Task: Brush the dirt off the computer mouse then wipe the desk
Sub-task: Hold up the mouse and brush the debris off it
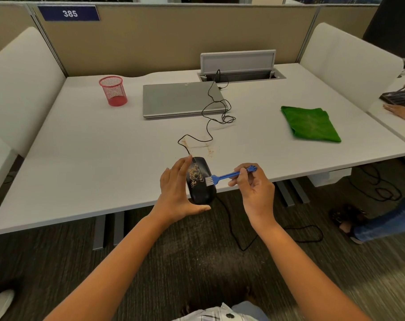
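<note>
Black computer mouse [200, 181], speckled with tan dirt, gripped by the left hand [177, 193] over the desk [81, 158] edge, long axis pointing away. Right hand [254, 184] pinches a blue brush [222, 176], bristles touching the mouse.

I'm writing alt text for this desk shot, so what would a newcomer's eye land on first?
First the two hands at the desk's near edge: the left hand holds a black computer mouse speckled with tan dirt, while the right hand holds a blue brush with its white bristles on it. Next the bright green cloth lying at the right, then the red mesh cup at the far left.
</note>
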Available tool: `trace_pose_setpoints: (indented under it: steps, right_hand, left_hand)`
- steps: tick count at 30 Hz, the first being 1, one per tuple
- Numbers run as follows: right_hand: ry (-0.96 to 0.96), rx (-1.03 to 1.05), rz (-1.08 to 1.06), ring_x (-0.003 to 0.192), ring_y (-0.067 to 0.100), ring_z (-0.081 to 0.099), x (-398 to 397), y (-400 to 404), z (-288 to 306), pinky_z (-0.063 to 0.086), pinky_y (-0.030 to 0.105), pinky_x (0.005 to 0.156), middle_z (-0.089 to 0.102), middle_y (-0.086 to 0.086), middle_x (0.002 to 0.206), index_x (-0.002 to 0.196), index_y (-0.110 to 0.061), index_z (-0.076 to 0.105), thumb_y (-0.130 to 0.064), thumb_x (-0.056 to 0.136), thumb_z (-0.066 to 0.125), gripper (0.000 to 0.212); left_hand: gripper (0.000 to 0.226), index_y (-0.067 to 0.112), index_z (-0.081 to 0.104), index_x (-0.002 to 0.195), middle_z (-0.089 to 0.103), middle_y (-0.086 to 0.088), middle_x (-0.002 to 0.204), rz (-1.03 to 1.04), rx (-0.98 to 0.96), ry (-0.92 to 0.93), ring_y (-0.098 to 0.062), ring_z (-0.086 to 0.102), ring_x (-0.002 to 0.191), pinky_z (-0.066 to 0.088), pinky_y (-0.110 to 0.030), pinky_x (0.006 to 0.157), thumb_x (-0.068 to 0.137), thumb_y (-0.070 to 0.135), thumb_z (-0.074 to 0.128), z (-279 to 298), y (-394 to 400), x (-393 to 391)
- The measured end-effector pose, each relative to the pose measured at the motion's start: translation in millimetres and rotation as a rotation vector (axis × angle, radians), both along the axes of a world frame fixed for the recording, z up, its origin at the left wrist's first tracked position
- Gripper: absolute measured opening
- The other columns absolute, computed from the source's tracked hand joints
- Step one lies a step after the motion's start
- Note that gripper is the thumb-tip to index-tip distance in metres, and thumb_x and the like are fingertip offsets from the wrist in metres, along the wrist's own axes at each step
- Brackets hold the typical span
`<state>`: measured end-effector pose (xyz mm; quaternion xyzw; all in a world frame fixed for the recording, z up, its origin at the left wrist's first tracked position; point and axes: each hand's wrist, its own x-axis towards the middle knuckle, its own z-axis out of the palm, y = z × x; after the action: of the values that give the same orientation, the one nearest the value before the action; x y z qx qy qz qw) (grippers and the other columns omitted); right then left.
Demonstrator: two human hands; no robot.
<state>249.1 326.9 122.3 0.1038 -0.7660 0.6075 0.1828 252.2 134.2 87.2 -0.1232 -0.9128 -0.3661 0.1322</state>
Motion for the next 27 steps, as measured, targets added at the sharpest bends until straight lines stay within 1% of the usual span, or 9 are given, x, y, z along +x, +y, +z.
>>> trace_pose_setpoints:
  steps: [5,9,11,14,15,18,21,23,27]
  right_hand:
    - [-0.065,-0.023,-0.083,0.066,0.008,0.066,-2.4,15.0,-6.3,0.05,0.015,0.069,0.065,0.006,0.075,0.088,-0.019,0.055,-0.02,0.093,0.047,0.01]
    - [-0.165,-0.143,-0.121,0.068,0.015,0.066,-3.0,20.1,-8.0,0.055,0.032,0.075,0.065,0.016,0.079,0.087,-0.021,0.056,-0.017,0.095,0.045,0.014]
    - [-0.184,-0.209,-0.114,0.07,0.015,0.066,-2.4,19.5,-5.3,0.056,0.03,0.074,0.065,0.013,0.079,0.087,-0.023,0.057,-0.019,0.095,0.044,0.015]
    - [-0.187,-0.301,-0.063,0.069,0.012,0.067,-0.6,13.6,-0.7,0.056,0.024,0.072,0.067,-0.003,0.073,0.087,-0.024,0.058,-0.021,0.094,0.045,0.015]
    - [-0.194,-0.328,-0.041,0.069,0.011,0.067,-0.1,10.9,0.1,0.056,0.024,0.071,0.068,-0.004,0.072,0.087,-0.024,0.058,-0.022,0.094,0.045,0.015]
    - [-0.234,-0.383,0.001,0.068,0.011,0.067,0.2,4.8,0.2,0.056,0.024,0.071,0.068,-0.004,0.07,0.088,-0.021,0.058,-0.021,0.094,0.045,0.014]
    - [-0.288,-0.423,-0.069,0.067,0.009,0.066,-0.8,5.3,-4.0,0.056,0.023,0.071,0.067,0.001,0.074,0.088,-0.019,0.058,-0.019,0.095,0.043,0.016]
    - [-0.31,-0.432,-0.123,0.068,0.007,0.066,-1.3,8.3,-6.8,0.055,0.021,0.069,0.066,0.004,0.078,0.089,-0.02,0.057,-0.018,0.096,0.043,0.016]
    - [-0.308,-0.454,-0.1,0.069,0.008,0.067,-0.1,8.1,-8.4,0.054,0.02,0.068,0.067,0.003,0.078,0.091,-0.019,0.058,-0.02,0.095,0.043,0.016]
  left_hand:
    - [0.12,0.049,-0.007,0.138,0.018,-0.002,0.149,-0.002,0.006,0.005,0.006,0.004,0.126,0.008,-0.04,0.106,0.05,0.068,0.071,0.8,0.8,0.9]
    - [0.12,0.049,-0.007,0.138,0.017,-0.002,0.148,-0.004,0.01,0.008,0.005,0.004,0.127,0.009,-0.041,0.106,0.05,0.067,0.072,2.4,2.9,0.4]
    - [0.12,0.049,-0.008,0.137,0.018,-0.004,0.149,-0.005,0.009,0.001,0.003,0.004,0.127,0.008,-0.042,0.107,0.05,0.066,0.072,2.6,4.2,1.1]
    - [0.12,0.05,-0.009,0.136,0.018,-0.005,0.149,-0.012,0.008,-0.003,0.003,0.004,0.127,0.007,-0.04,0.106,0.049,0.065,0.073,2.6,5.7,3.0]
    - [0.12,0.05,-0.009,0.136,0.018,-0.004,0.149,-0.015,0.008,-0.004,0.003,0.004,0.127,0.007,-0.039,0.106,0.05,0.064,0.073,2.4,6.2,3.6]
    - [0.118,0.051,-0.009,0.135,0.016,-0.002,0.149,-0.019,0.016,-0.005,0.002,0.005,0.127,0.006,-0.038,0.107,0.05,0.066,0.071,2.0,7.5,5.1]
    - [0.119,0.052,-0.009,0.136,0.017,0.0,0.148,-0.017,0.021,0.003,0.001,0.006,0.128,0.007,-0.039,0.107,0.05,0.065,0.072,2.3,6.8,6.2]
    - [0.119,0.051,-0.008,0.136,0.014,0.008,0.145,-0.016,0.017,0.012,0.003,0.005,0.128,0.007,-0.04,0.107,0.05,0.064,0.073,2.9,5.5,6.6]
    - [0.118,0.049,-0.007,0.137,0.014,0.009,0.144,-0.008,0.019,0.008,0.003,0.005,0.128,0.008,-0.04,0.107,0.05,0.068,0.07,2.8,4.0,8.1]
